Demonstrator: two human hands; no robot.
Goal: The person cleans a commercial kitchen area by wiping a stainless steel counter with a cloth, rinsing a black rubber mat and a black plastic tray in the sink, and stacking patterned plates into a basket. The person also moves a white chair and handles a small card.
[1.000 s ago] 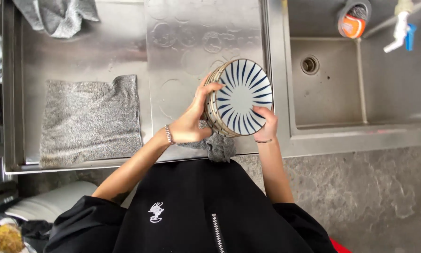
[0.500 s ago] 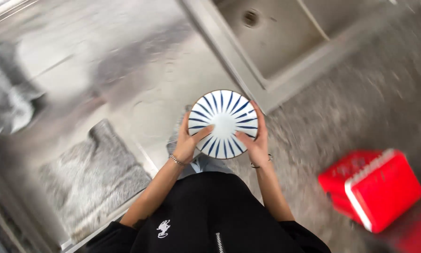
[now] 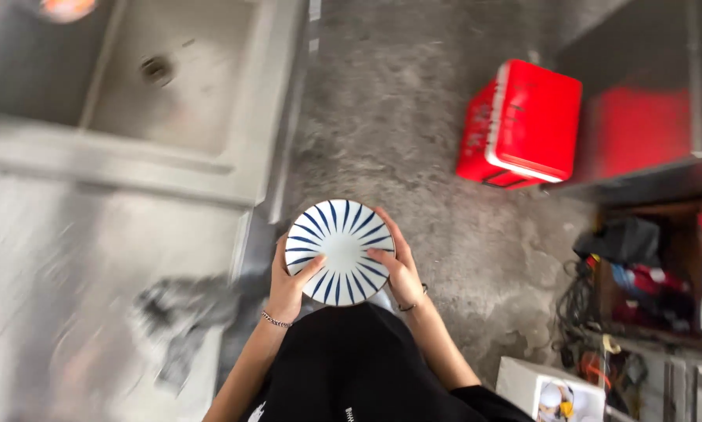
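A stack of round white plates with blue radial stripes [image 3: 337,242] is held in front of my body, its striped face toward the camera. My left hand [image 3: 287,285] grips its left edge with the thumb laid over the face. My right hand [image 3: 398,266] grips the right edge, thumb also on the face. A bracelet circles each wrist. The plates hang over the grey concrete floor [image 3: 398,141], just right of the steel counter's edge.
A steel sink basin [image 3: 171,78] with a drain lies at the upper left, with the steel counter [image 3: 69,273] and a grey cloth [image 3: 183,309] below it. A red box [image 3: 523,125] stands on the floor. Shelves with cables and clutter [image 3: 648,281] are at right.
The view has swung to the right, away from the counter. The plates moved with both hands from above the counter to above the floor. The red box now lies at the upper right.
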